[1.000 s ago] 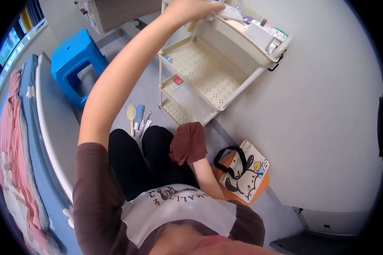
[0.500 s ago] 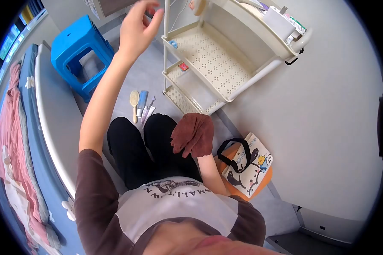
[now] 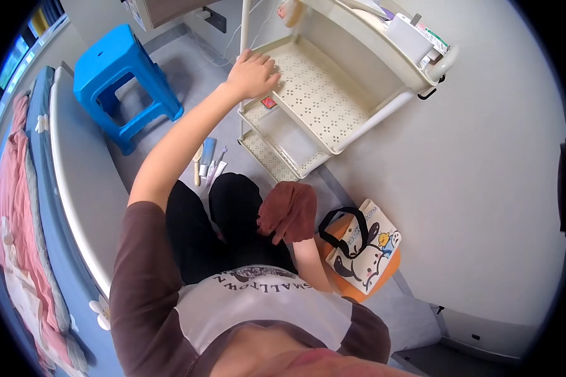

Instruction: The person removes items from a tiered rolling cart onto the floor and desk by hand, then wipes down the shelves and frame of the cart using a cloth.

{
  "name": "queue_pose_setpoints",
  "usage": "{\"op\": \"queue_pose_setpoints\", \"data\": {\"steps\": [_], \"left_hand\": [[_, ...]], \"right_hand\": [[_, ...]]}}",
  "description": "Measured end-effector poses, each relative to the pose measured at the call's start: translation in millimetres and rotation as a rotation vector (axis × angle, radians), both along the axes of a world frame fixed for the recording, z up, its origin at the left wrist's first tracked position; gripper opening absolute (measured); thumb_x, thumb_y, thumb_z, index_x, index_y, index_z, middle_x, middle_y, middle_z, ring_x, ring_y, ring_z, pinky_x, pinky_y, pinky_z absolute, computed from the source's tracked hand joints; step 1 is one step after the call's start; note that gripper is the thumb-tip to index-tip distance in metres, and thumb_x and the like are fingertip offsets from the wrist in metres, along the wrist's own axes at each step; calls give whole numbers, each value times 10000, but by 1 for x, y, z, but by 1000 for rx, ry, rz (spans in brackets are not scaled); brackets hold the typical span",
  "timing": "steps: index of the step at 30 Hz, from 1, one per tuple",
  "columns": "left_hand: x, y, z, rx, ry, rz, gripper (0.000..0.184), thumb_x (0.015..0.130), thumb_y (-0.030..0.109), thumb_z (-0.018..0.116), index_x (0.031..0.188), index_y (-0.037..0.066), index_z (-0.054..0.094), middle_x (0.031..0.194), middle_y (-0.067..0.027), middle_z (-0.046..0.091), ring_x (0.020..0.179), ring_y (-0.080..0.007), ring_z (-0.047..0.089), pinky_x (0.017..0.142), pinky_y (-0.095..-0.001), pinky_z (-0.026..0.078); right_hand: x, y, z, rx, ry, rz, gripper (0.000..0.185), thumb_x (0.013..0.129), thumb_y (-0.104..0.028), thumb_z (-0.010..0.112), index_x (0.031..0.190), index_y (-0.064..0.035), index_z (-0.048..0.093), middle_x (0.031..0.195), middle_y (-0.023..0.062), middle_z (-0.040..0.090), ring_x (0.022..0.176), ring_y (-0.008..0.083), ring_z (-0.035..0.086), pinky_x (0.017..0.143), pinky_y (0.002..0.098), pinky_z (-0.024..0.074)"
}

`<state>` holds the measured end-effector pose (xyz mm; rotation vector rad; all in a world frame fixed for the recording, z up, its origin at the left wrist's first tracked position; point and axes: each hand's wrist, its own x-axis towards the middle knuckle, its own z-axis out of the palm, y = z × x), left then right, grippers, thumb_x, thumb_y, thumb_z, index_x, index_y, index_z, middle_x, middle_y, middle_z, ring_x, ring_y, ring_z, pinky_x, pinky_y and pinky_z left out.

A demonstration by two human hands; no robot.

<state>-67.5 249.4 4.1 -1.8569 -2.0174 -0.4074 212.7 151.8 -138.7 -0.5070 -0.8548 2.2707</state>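
My left hand [image 3: 253,75] is at the near left corner of the cream rolling cart [image 3: 324,94], over the rim of its upper perforated tray. Its fingers are a little apart and bent downward, with the thumb to the right. What lies under the palm is hidden. A crumpled reddish-brown cloth [image 3: 289,210] covers my right hand, which holds it up beside my right knee; the fingers do not show. On the floor before my knees lie a hairbrush [image 3: 197,164], a blue tube [image 3: 208,152], a toothbrush [image 3: 221,154] and a white tube [image 3: 217,173].
A blue plastic stool [image 3: 122,81] stands left of the cart. To my right, a cartoon tote bag [image 3: 365,251] rests on an orange seat [image 3: 393,267]. A bed [image 3: 75,163] runs along my left. A small red packet [image 3: 268,102] sits on the cart's middle shelf.
My left hand has come down and right from the air onto the tray's corner, covering a small blue item seen there before. The cloth on my right hand has shifted slightly toward me.
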Motion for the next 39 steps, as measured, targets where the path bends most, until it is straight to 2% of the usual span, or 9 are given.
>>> {"op": "queue_pose_setpoints", "data": {"steps": [8, 15, 18, 21, 23, 28, 31, 35, 39], "left_hand": [[-2, 63, -4, -333, -285, 77, 723, 832, 560, 229, 1222, -35, 357, 1300, -195, 336, 1230, -288, 296, 1014, -369, 217], [-2, 57, 2, -303, -244, 26, 613, 830, 543, 275, 1098, 45, 511, 1108, -187, 520, 1000, -324, 507, 871, -371, 382], [0, 54, 6, -291, -377, -7, 603, 826, 541, 275, 1057, 53, 543, 1044, -174, 558, 972, -321, 523, 854, -385, 393], [-2, 41, -1, 398, -422, -194, 344, 832, 347, 435, 932, 58, 594, 905, -140, 600, 848, -298, 554, 778, -374, 415], [5, 15, -7, 831, -539, -253, 151, 778, 157, 546, 868, 48, 597, 827, -125, 598, 780, -282, 560, 695, -359, 428], [16, -14, -130, 324, -1012, 69, 184, 751, 114, 543, 909, 23, 566, 870, -127, 590, 802, -278, 564, 695, -345, 444], [-4, 34, -216, -54, -503, -56, 222, 783, 116, 489, 981, 32, 545, 1006, -110, 562, 948, -254, 535, 778, -333, 453], [-21, 84, -207, -489, -329, -86, 311, 832, 120, 382, 1119, 61, 486, 1226, -46, 439, 1163, -220, 386, 895, -320, 417], [-27, 115, -215, -356, -408, -101, 389, 814, 141, 433, 1189, 41, 443, 1233, -128, 443, 1145, -246, 412, 917, -329, 378]], "right_hand": [[5, -2, 57, 730, -546, -87, 287, 881, -212, 407, 744, -1, 546, 697, 104, 565, 594, 182, 533, 522, 261, 451], [8, -3, 30, 24, -168, -151, 165, 825, -106, 431, 816, 25, 531, 732, 119, 569, 647, 180, 551, 563, 264, 458], [9, 6, 39, 397, -345, -31, 214, 845, -132, 380, 857, 39, 509, 747, 138, 565, 654, 196, 550, 570, 289, 464], [5, 4, 37, 206, -44, -8, 265, 860, -167, 326, 832, 31, 501, 729, 138, 557, 638, 207, 539, 560, 313, 462], [9, 8, 36, 278, -174, 36, 264, 860, -170, 313, 805, 13, 496, 710, 128, 547, 615, 211, 527, 546, 317, 454], [26, 8, -2, 53, -211, -117, 239, 860, -218, 376, 871, -21, 511, 814, 108, 547, 726, 207, 539, 613, 315, 460], [22, 2, 23, -286, -153, -222, 228, 853, -164, 323, 768, -31, 487, 725, 90, 519, 701, 202, 515, 628, 320, 438], [40, -5, -1, -51, -407, -345, 225, 873, -219, 330, 869, -58, 488, 832, 76, 521, 806, 197, 503, 724, 316, 421], [85, -9, -74, 68, -435, -311, 307, 900, -310, 338, 1044, -83, 486, 994, 74, 528, 912, 209, 491, 816, 324, 407]]}}
